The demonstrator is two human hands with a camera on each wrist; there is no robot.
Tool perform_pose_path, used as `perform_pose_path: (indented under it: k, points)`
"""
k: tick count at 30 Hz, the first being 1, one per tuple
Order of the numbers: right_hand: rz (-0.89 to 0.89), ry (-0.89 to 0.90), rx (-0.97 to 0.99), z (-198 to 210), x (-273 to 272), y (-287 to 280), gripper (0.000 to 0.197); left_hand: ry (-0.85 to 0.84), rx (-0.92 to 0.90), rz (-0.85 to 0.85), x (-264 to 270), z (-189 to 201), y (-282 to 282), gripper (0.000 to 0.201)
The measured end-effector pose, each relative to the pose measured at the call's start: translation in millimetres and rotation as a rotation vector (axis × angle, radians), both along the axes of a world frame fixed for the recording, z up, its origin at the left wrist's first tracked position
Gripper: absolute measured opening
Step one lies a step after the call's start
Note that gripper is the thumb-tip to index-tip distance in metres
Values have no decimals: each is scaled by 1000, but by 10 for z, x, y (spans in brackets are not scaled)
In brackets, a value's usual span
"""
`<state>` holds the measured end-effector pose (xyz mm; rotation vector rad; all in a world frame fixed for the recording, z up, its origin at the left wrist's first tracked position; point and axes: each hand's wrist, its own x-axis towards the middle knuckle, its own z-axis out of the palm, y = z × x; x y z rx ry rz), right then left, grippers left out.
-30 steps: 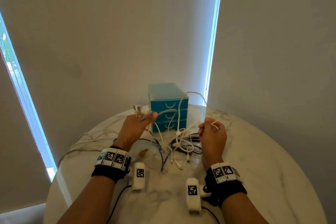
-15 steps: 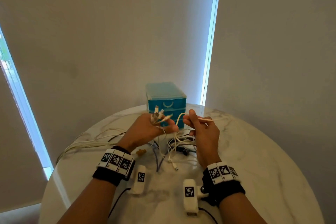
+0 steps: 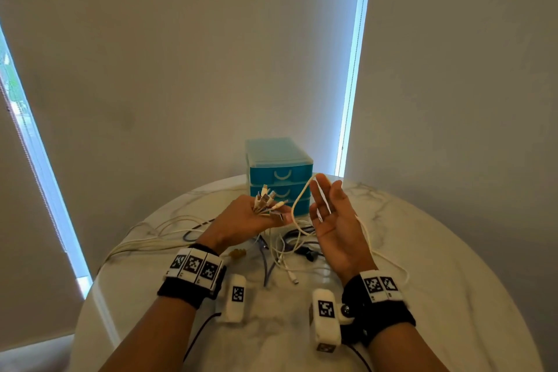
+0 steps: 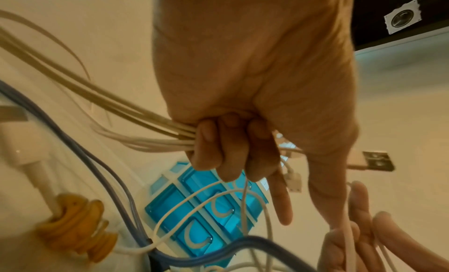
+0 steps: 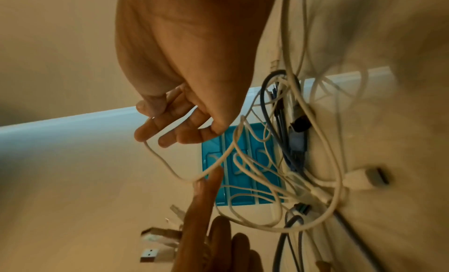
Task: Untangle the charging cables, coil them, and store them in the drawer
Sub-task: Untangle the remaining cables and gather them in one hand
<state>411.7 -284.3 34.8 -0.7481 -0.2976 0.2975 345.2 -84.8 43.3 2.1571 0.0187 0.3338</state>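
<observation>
Before the blue plastic drawer unit (image 3: 279, 174), our left hand (image 3: 241, 222) grips bundled white cable ends (image 3: 267, 201); our right hand (image 3: 332, 220) is open, a thin white cable loop (image 3: 297, 205) draped over its fingers.

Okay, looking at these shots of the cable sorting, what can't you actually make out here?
- How many cables the left hand grips: curled fingers cover the bundle.
- Drawer unit contents: all three fronts look closed.
- Which plug belongs to the white loop over the open right hand: lost in the tangle.
- Table near edge: cut off in the head view.
</observation>
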Motion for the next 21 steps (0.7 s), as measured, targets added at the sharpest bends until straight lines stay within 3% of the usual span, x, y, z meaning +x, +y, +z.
perform_pose_path:
  k: [6, 10, 13, 21]
  points:
    - [86, -86, -29, 2, 19, 26, 41, -63, -233, -135, -66, 56, -97, 24]
    - [53, -124, -199, -79, 92, 78, 45, -265, -345, 69, -40, 55, -117, 14]
    - [26, -202, -437, -183, 104, 85, 53, -358, -453, 203, -45, 69, -52, 16]
    - [-32, -552, -842, -282, 125, 131, 22, -419, -522, 242, -11, 69, -100, 18]
